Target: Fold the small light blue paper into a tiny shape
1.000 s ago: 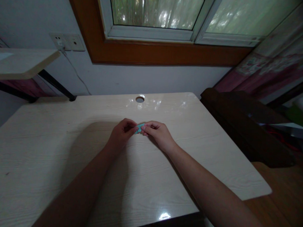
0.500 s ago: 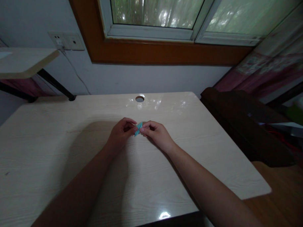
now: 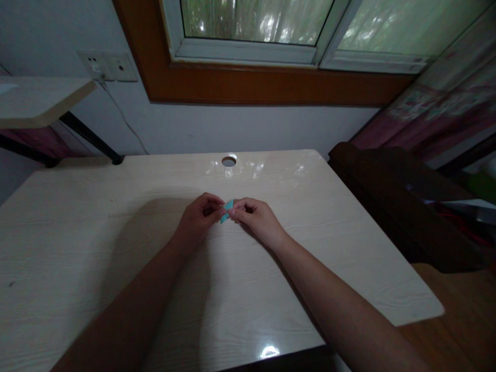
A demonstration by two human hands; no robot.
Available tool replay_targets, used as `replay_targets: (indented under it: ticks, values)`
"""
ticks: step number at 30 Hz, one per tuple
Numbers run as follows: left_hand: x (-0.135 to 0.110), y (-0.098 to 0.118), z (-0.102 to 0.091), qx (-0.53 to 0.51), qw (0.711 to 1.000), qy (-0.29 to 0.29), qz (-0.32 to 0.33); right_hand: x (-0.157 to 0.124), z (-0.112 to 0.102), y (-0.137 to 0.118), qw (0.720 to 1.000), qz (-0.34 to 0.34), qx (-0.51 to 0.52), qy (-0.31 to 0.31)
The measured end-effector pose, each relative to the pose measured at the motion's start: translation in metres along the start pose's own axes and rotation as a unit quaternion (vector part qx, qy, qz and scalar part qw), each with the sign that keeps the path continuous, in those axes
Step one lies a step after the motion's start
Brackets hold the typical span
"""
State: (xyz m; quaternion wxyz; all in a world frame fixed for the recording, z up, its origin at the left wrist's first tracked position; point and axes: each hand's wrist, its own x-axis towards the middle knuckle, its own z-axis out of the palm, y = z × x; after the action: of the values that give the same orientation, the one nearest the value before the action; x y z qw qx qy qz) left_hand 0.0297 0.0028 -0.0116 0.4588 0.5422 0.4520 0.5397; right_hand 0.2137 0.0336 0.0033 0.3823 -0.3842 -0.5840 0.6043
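Observation:
A small folded piece of light blue paper (image 3: 227, 209) is pinched between both of my hands just above the pale wooden desk (image 3: 108, 241). My left hand (image 3: 200, 216) has its fingers curled, with fingertips on the paper's left side. My right hand (image 3: 255, 218) is closed too, its thumb and forefinger gripping the paper's right side. Most of the paper is hidden by the fingers.
A round cable hole (image 3: 229, 161) sits near the desk's far edge. A wall socket (image 3: 108, 66) with a cord is on the wall at left, above a side shelf (image 3: 35, 100). A dark wooden piece of furniture (image 3: 397, 202) stands at the right. A window is above.
The paper has turned from lying flatter between the fingers to standing more on edge. Both hands have stayed in nearly the same spot, shifting very slightly.

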Motion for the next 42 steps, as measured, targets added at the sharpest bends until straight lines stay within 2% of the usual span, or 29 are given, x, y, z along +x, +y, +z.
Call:
replay_targets:
  ticks: [14, 20, 25, 31, 42]
  values:
    - [0.002, 0.003, 0.000, -0.032, 0.999, -0.017, -0.022, 0.001, -0.002, 0.002, 1.000, 0.001, 0.023, -0.006]
    - [0.002, 0.002, 0.000, -0.040, 0.998, -0.031, -0.026, -0.002, -0.001, -0.004, 1.000, 0.000, -0.011, 0.002]
    - [0.002, 0.002, 0.002, -0.052, 0.997, -0.046, -0.033, -0.004, -0.001, -0.004, 0.996, -0.056, -0.061, 0.033]
    - [0.002, 0.001, 0.003, -0.062, 0.997, -0.044, -0.033, -0.006, 0.001, -0.008, 0.973, -0.136, -0.173, 0.075]
    - [0.000, 0.004, 0.002, -0.027, 0.996, -0.072, -0.045, -0.007, 0.002, -0.009, 0.960, -0.174, -0.213, 0.053]
